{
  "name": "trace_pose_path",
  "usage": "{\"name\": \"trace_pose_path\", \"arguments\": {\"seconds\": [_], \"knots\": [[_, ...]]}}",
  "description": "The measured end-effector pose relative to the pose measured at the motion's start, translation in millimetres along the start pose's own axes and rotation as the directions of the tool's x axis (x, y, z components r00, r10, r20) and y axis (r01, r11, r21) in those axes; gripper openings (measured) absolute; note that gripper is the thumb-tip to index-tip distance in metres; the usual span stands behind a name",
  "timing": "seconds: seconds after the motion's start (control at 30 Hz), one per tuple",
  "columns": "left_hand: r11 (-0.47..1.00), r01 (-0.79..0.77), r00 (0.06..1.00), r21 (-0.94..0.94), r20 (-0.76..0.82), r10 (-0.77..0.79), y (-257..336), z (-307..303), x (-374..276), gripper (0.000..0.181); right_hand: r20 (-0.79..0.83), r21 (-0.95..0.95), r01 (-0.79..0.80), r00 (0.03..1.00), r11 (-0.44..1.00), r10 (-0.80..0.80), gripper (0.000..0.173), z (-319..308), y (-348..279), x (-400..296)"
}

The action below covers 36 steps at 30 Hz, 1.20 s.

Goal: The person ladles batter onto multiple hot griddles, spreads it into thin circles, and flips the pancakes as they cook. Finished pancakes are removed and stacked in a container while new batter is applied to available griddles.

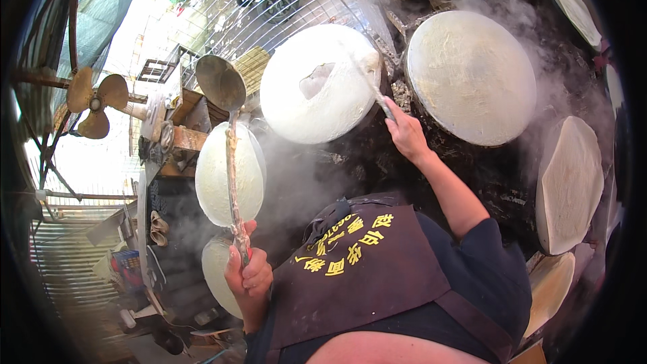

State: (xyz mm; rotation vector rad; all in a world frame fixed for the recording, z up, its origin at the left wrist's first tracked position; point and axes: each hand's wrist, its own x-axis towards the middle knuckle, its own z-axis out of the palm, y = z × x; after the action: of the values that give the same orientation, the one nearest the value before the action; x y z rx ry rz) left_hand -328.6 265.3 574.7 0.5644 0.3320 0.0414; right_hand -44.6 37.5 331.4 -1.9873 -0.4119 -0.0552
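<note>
My left hand (248, 273) grips the handle of a large metal ladle (221, 82), whose bowl is raised at the upper left. In my right hand (408, 134) is a thin rod-like tool (380, 100); its far end lies over the right part of a round white sheet (298, 106). That sheet looks wet and has an irregular greyish patch near its middle. To its right sits another round, off-white surface (472, 78), with a dark rim below. Behind the ladle's handle is a smaller-looking pale round sheet (212, 177), and another (220, 268) is partly hidden by my left hand.
More round pale sheets (571, 187) stand along the right side. Steam drifts around the dark work area. A metal fan (95, 103) is at the left, near a wooden shelf (189, 139). Beyond a wire grille, a motorcycle (278, 2) is parked.
</note>
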Motion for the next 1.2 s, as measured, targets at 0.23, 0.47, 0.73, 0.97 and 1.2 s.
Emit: {"name": "trace_pose_path", "arguments": {"seconds": [0.23,0.47,0.73,0.97,1.2], "knots": [[0.990,0.123,0.992,-0.062,0.001,-0.123,-2,4,21,0.052,0.097,-0.283,-0.156,0.977,0.946,0.190,0.058,48,-9,53],[0.993,0.120,0.991,-0.010,0.063,-0.119,-1,-4,16,0.053,-0.054,-0.268,-0.219,0.976,0.938,0.213,0.058,29,9,30],[0.986,0.164,0.982,-0.028,0.102,-0.160,1,-8,14,0.054,0.152,-0.161,-0.044,0.986,0.986,0.069,0.051,41,-23,53],[0.986,0.158,0.977,-0.048,0.151,-0.149,4,-12,14,0.055,0.079,-0.295,-0.113,0.987,0.949,0.142,0.050,54,-25,30],[0.985,0.157,0.980,-0.069,0.137,-0.146,8,-19,0,0.053,0.075,-0.226,0.006,0.997,0.974,0.012,0.050,46,-7,56]]}}
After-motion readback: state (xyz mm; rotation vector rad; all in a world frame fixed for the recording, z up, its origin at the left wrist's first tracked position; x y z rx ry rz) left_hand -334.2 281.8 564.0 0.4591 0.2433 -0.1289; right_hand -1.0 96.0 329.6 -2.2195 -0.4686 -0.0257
